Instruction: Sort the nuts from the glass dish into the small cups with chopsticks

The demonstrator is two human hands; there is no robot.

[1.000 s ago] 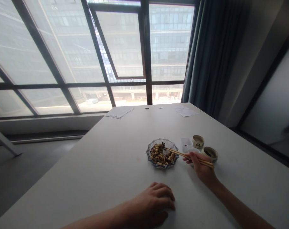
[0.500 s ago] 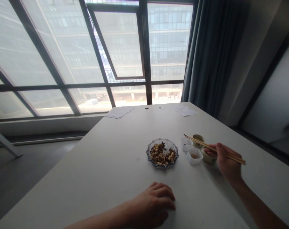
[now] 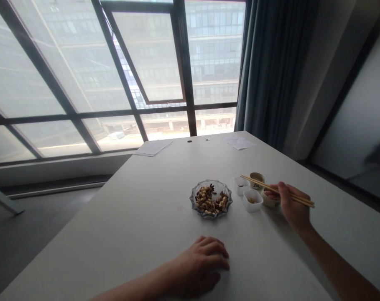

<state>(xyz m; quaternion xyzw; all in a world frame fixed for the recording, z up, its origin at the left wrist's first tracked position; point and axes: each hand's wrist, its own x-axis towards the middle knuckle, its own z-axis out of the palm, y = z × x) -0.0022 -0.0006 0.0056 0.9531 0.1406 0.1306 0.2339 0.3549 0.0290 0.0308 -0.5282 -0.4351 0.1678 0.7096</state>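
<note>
My right hand (image 3: 294, 209) is closed around a pair of wooden chopsticks (image 3: 271, 189). Their tips reach left over a small white plastic container (image 3: 241, 180) with a dark bit in it, and nothing shows between them. A second white container (image 3: 253, 207), in front, holds some brownish pieces. Behind the chopsticks stands a cup with a dark character on it (image 3: 257, 177); another cup (image 3: 271, 202) is partly hidden by my right hand. A scalloped glass bowl (image 3: 194, 207) holds peanuts and dark brown pieces. My left hand (image 3: 205, 261) lies on the table in front of it, fingers loosely bent, holding nothing.
The white table (image 3: 130, 217) stretches toward the windows. Papers (image 3: 154, 147) lie at its far left corner, more papers (image 3: 241, 143) at the far right. Two small dark spots lie between them. A dark curtain (image 3: 265, 75) hangs at the right.
A dark piece at the chopstick tips no longer shows there. The tips now lie slightly apart above the small container. My view has shifted a little; my left hand stays on the table.
</note>
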